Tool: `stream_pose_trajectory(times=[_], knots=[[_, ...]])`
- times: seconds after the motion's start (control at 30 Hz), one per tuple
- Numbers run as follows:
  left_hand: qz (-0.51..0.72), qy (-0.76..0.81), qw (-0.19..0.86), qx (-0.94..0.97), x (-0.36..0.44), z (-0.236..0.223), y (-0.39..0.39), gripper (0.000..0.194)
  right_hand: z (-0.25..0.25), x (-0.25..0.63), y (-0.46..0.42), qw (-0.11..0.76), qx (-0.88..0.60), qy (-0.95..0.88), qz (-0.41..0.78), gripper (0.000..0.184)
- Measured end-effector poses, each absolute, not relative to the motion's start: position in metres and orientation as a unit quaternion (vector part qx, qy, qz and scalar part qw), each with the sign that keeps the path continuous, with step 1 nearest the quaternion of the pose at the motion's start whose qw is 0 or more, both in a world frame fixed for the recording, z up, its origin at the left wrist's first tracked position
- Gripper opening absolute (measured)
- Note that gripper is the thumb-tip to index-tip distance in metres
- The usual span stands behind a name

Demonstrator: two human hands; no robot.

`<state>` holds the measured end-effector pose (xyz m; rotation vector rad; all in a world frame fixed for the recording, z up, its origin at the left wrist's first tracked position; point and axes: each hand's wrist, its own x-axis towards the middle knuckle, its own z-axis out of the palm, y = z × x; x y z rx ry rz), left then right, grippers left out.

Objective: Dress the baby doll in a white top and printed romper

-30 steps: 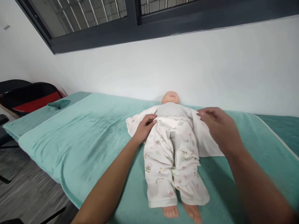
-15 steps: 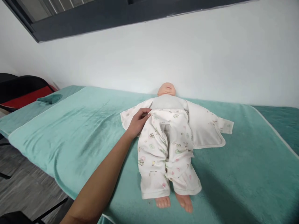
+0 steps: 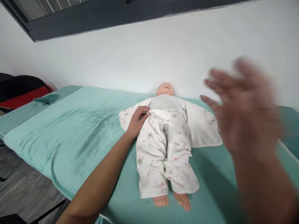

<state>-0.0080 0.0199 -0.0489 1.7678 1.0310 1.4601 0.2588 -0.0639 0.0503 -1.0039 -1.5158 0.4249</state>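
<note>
A baby doll point(image 3: 165, 89) lies on its back, its head toward the wall and its bare feet toward me. Patterned white trousers point(image 3: 175, 133) cover its legs up to the waist. Spread out under its arms is an open white baby jacket point(image 3: 202, 129), over a plain pale torso. My left hand point(image 3: 137, 120) is at the waistband on the left side, with thumb and fingers closed on the trouser edge. My right hand point(image 3: 245, 109), smeared by motion, is raised at the right with fingers apart and nothing in them; it covers the jacket's right sleeve end.
Green plush cloth point(image 3: 70, 130) covers the table beneath the doll. A white wall point(image 3: 116, 62) rises directly behind it, with a dark window frame point(image 3: 81, 23) above. At the far left stands a black and red chair point(image 3: 23, 93).
My right hand has come into view from the right, raised over the table. My left hand keeps its place at the waistband. The view has shifted slightly.
</note>
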Motion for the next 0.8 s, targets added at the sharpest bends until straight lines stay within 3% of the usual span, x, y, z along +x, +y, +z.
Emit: stream_pose_trajectory(times=[0.07, 0.2, 0.3, 0.47, 0.63, 0.8], knots=[[0.543, 0.379, 0.293, 0.689, -0.005, -0.043, 0.021, 0.021, 0.038, 0.25, -0.043, 0.599, -0.427, -0.644, 0.21, 0.038], [0.507, 0.399, 0.274, 0.713, 0.001, -0.029, 0.021, 0.016, 0.002, 0.242, -0.008, 0.479, -0.499, -0.695, 0.198, 0.014], [0.491, 0.454, 0.268, 0.693, 0.004, -0.024, 0.028, 0.014, 0.003, 0.242, 0.006, 0.431, -0.518, -0.709, 0.207, 0.019], [0.496, 0.465, 0.309, 0.665, 0.006, -0.03, 0.048, 0.01, 0.024, 0.245, 0.024, 0.339, -0.514, -0.721, 0.318, 0.029], [0.502, 0.442, 0.409, 0.62, 0.002, -0.038, 0.046, 0.016, 0.012, 0.25, 0.036, 0.375, -0.473, -0.679, 0.418, 0.034], [0.487, 0.427, 0.44, 0.621, 0.0, -0.033, 0.036, 0.016, 0.002, 0.246, 0.038, 0.433, -0.472, -0.623, 0.448, 0.031]])
